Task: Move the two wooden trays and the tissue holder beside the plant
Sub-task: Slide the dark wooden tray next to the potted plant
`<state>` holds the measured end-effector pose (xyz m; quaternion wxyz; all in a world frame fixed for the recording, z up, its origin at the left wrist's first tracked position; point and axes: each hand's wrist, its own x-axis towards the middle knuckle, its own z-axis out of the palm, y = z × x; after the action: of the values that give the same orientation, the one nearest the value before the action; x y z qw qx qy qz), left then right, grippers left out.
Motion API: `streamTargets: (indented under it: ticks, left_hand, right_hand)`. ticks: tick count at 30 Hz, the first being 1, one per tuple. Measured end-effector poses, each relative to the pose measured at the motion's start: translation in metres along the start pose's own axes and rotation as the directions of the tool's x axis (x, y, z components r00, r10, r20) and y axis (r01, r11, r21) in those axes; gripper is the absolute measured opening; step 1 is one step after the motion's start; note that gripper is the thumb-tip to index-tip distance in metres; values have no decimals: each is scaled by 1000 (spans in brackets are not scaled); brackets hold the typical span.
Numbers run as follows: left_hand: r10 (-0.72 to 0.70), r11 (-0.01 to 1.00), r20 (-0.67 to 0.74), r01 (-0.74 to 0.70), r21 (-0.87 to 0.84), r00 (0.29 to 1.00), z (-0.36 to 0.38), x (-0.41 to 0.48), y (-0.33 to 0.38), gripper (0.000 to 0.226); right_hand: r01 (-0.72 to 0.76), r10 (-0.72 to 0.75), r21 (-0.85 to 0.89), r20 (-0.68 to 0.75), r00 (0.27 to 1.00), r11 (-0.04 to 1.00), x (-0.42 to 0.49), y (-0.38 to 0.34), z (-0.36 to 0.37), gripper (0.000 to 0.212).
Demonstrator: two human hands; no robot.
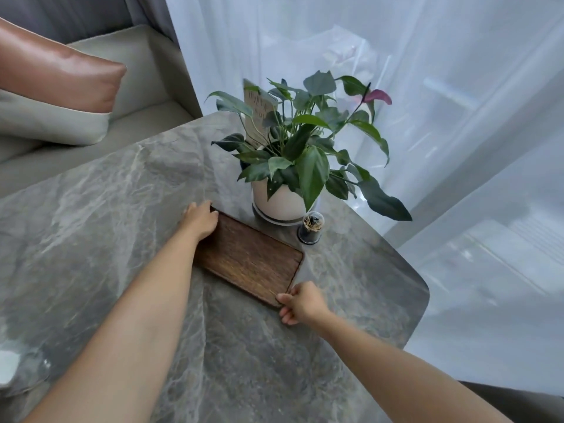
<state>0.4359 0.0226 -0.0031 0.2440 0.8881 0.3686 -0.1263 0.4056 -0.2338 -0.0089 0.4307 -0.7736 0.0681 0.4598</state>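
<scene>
Both hands on one dark wooden tray (248,257), which lies flat on the grey marble worktop (91,209). Left hand (200,219) at the tray's far left corner, fingers curled over the edge there, palm down; grip looks closed on the rim but fingertips are hidden. Right hand (300,302) at the tray's near right corner, thumb on top of the rim, fingers tucked under or beside the edge, pinching it. Tray runs diagonally between the two hands. Just past the left hand and to its right, a potted plant (300,148) in a white pot (279,203), close to the tray's far long edge, small gap, not touching as far as visible. Beyond the right hand, beside the pot, a small dark toothpick jar (310,228) with clear lid, near the tray's far right corner. Paper tag (258,117) stuck among the leaves. Only one tray seen; tissue holder not identifiable. Sofa with a brown cushion (61,74) far left of the left hand; sheer curtain (457,117) behind the plant.
</scene>
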Motion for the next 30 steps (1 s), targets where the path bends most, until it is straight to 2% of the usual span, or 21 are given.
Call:
streamTargets:
  ticks: [8, 21, 30]
  left_hand:
    - [42, 997, -8, -41, 64, 999, 6, 20, 14, 42]
    - [134, 982, -19, -130, 136, 991, 9, 48, 32, 41]
    - [177, 981, -8, -175, 88, 984, 14, 55, 31, 42]
  right_hand:
    - [1, 1, -65, 26, 1000, 998, 7, -2, 7, 33]
    - [-29, 31, -50, 32, 999, 998, 22, -18, 9, 34]
    - [-56, 59, -70, 47, 997, 996, 27, -23, 4, 31]
